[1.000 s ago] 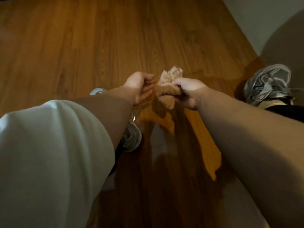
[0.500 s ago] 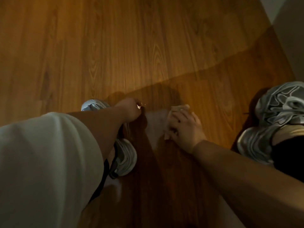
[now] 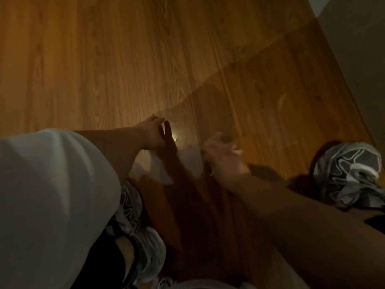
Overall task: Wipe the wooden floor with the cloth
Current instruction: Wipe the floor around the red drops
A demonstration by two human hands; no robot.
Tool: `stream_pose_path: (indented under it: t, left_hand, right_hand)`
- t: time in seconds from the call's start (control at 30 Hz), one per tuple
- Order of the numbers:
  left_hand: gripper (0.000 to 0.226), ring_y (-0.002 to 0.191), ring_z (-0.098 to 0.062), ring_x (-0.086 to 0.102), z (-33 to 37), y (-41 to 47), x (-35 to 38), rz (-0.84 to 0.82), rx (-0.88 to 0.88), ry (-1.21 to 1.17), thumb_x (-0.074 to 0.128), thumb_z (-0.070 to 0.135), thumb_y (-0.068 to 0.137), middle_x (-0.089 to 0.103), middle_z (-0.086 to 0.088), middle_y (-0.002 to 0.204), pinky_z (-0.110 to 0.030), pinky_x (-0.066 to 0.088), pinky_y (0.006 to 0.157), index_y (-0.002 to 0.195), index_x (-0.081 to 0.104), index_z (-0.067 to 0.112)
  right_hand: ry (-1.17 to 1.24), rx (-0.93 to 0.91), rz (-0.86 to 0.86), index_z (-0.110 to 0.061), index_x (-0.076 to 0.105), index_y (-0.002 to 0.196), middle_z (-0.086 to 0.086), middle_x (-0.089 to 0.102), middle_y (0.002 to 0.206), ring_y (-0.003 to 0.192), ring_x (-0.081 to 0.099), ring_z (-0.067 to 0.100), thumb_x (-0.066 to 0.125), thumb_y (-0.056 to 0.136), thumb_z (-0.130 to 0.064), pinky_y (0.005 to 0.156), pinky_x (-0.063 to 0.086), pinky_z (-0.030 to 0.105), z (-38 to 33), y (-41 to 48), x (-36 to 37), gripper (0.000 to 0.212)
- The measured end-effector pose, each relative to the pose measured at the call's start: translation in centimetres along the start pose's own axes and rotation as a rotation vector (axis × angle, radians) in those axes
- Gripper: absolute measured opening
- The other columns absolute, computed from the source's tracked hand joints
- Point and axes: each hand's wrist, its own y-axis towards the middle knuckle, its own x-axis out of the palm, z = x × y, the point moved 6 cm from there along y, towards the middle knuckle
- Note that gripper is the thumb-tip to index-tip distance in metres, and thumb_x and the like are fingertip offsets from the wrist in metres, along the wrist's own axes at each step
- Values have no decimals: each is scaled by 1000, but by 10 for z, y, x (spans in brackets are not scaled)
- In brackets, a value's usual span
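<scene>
Warm orange-brown wooden plank floor (image 3: 129,59) fills my view, dim, with a broad shadow falling across its right half and a pale wall edge (image 3: 318,5) in the top right corner. I see the left hand (image 3: 152,132) reaching forward past a white sleeve (image 3: 52,195), fingers extended and loosely spread, holding nothing, low over the boards; whether it touches them I cannot tell. The right hand (image 3: 223,157) is blurred with motion, palm down, and seems pressed onto the pale crumpled cloth (image 3: 236,151), of which only a light sliver shows at the fingertips. I cannot say whether the fingers are curled around it or simply flat on top. So the cloth lies under the right hand, on the floor between my two hands and just right of the left one; the right hand is plainly the one to drive the wiping, and I judge its stroke has open floor ahead and to the left. A grey and white patterned sneaker (image 3: 350,174) sits near on the right, another grey sneaker (image 3: 141,236) below the left arm. A whitish patch between the hands may be a reflection or a wet sheen; I cannot make it out. The cloth's long axis is hidden too.
</scene>
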Motion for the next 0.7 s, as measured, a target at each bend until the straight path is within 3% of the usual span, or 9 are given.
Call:
stream_pose_path:
  t: [0.1, 0.13, 0.27, 0.37, 0.43, 0.47, 0.53, 0.6, 0.7]
  left_hand:
    - [93, 143, -29, 23, 13, 20, -13, 0, 29, 28, 68, 30, 82, 0, -7, 161, -35, 39, 103, 153, 9, 21]
    - [93, 142, -31, 25, 18, 24, -16, 6, 35, 32, 67, 31, 82, -1, -7, 161, -36, 40, 102, 153, 9, 22]
    - [91, 146, -30, 13, 38, 43, -25, 35, 55, -46, 67, 29, 83, -7, -7, 161, -37, 31, 110, 153, 8, 26]
    - [92, 147, -29, 1, 44, 53, -30, 76, 50, -105, 68, 28, 83, -9, -8, 161, -38, 22, 114, 153, 8, 28]
    - [93, 147, -30, -4, 41, 58, -30, 79, 28, -137, 68, 27, 84, -10, -7, 161, -41, 17, 116, 154, 7, 29]
    - [94, 147, -30, -5, 37, 58, -29, 82, 17, -143, 68, 28, 83, -11, -7, 160, -42, 16, 116, 154, 6, 30]
    - [96, 147, -30, -5, 29, 59, -28, 87, 0, -155, 70, 28, 82, -10, -7, 161, -43, 15, 117, 153, 6, 31]
    - [97, 147, -30, -4, 26, 59, -28, 86, 6, -132, 70, 28, 81, -9, -8, 161, -43, 16, 116, 153, 6, 31]
    - [93, 147, -30, 1, 31, 61, -34, 64, 1, -122, 68, 27, 82, -6, -6, 161, -43, 21, 114, 153, 9, 31]
  right_hand:
    - [-20, -274, -104, -18, 38, 146, 6, 32, 154, 141, 28, 24, 48, 94, -8, 115, 21, 33, 7, 15, -13, 54]
    - [17, -194, -83, -15, 40, 145, 7, 31, 154, 142, 25, 22, 49, 95, -12, 116, 18, 29, 27, 24, -24, 50]
    - [192, 623, 193, -2, 48, 136, 23, 45, 140, 127, 43, 39, 50, 95, -18, 103, 35, 43, 141, 39, -85, 44]
    - [123, 720, 113, 0, 48, 134, 25, 47, 137, 124, 45, 41, 49, 93, -16, 100, 38, 46, 142, 45, -85, 44]
    - [-48, 531, -22, 2, 40, 139, 27, 40, 142, 130, 40, 41, 41, 96, -16, 105, 35, 49, 111, 48, -57, 46]
    - [-136, 350, -80, -1, 27, 147, 25, 26, 152, 139, 28, 39, 36, 98, -13, 113, 24, 49, 86, 48, -37, 51]
    - [-182, -74, -186, -18, 10, 153, 9, 0, 161, 147, 2, 30, 37, 95, -6, 117, 7, 47, 37, 42, -5, 64]
    - [-171, -380, -261, -31, 12, 152, -4, -7, 161, 147, -7, 21, 42, 92, -6, 116, 3, 48, 14, 33, 2, 72]
    - [-402, -463, -169, -40, 9, 151, -8, -1, 161, 146, 2, 17, 44, 94, -23, 116, 4, 47, 54, 46, -27, 69]
